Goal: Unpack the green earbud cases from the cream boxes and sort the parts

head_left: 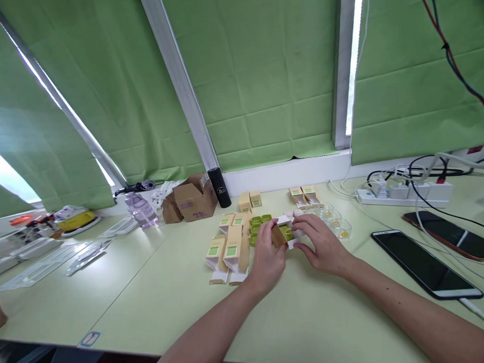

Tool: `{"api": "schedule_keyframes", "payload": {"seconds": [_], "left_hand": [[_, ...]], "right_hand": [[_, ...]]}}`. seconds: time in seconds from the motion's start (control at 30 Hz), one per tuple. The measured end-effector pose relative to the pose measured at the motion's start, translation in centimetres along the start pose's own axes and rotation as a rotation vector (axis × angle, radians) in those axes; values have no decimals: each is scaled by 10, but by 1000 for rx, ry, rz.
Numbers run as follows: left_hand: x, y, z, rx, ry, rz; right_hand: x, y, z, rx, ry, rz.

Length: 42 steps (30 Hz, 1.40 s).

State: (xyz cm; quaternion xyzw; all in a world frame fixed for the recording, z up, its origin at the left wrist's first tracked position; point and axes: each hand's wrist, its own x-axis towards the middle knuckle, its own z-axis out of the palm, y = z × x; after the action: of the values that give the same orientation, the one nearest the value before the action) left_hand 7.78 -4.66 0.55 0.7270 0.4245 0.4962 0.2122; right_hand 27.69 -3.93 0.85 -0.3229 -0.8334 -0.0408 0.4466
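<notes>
Between my hands is a small tan cardboard box [279, 236], tipped with its open end to the right and white flaps spread. My left hand [266, 259] is closed round its left side. The fingers of my right hand [322, 243] pinch at the open end, by the flaps. A green piece [286, 232] shows at the opening. Just left and behind sit several green square containers [261, 220]. Open tan boxes with green labels [237, 248] lie to the left. Behind my right hand are clear containers with yellow bits inside [334, 222].
Two open boxes [306, 195] and two smaller boxes [250, 200] lie farther back. A brown carton [195, 198], a black cylinder [219, 188] and a purple bottle [141, 210] stand by the wall. Right are two phones [425, 262] and a cabled power strip [405, 193].
</notes>
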Motion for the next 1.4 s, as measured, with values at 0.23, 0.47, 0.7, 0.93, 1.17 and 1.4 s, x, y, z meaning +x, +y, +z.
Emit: {"api": "schedule_keyframes", "payload": {"seconds": [0.23,0.47,0.7,0.93,1.17,1.4], "left_hand": [[-1,4,-5,204,-15,148],[-2,7,-5,387,-39,344],[-1,9,-5,448,-37,371],[2,5,-9,495,-2,355],[5,3,-11,504,25,334],[7,1,-13,480,69,297]], "right_hand": [[-2,2,4,150,74,123],[0,-6,20,196,167,288],[2,-6,22,323,159,453],[2,-5,20,588,235,546],[3,-3,19,821,289,697],[10,3,10,895,416,795]]}}
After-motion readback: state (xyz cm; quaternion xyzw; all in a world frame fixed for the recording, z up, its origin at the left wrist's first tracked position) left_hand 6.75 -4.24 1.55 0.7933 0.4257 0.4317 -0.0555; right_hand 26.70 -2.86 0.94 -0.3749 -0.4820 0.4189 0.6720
